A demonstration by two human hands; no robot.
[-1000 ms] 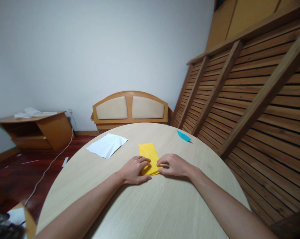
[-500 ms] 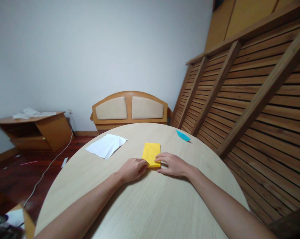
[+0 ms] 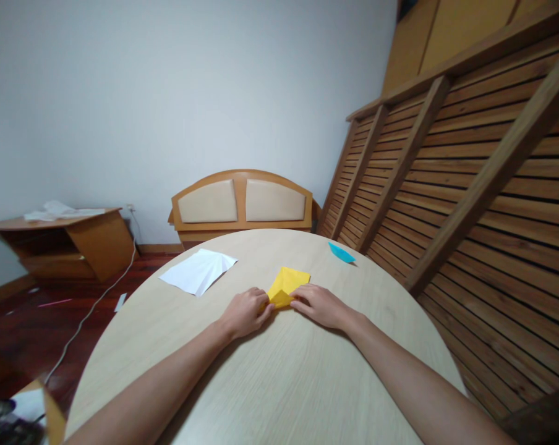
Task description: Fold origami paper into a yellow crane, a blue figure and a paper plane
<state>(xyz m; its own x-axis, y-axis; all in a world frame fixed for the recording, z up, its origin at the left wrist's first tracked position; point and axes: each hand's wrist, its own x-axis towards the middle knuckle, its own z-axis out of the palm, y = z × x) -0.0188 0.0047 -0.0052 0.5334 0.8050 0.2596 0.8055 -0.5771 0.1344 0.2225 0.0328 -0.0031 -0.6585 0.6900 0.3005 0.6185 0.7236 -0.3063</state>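
My left hand [image 3: 248,312] has its fingertips and thumb closed on the near left corner of the yellow folded paper [image 3: 292,279]; my right hand [image 3: 323,306] pinches its near right edge, fingers curled. The yellow paper lies at twelve o'clock from me, between both hands, on the round pale wood table [image 3: 270,383], with a peaked fold at its near side. If my hands pull unevenly, I think that fold could skew; pressing before the layers line up could set a crooked crease, and tugging hard could tear the corner.

From the yellow paper, a creased white paper sheet [image 3: 196,272] lies at ten o'clock, a small blue folded paper [image 3: 341,253] at two. At eight, on the floor side, an open brown box [image 3: 55,415] holds white paper and dark things too blurred to name. At ten, far off, the low wooden cabinet [image 3: 96,238] has a dark open shelf; I can't tell its contents.
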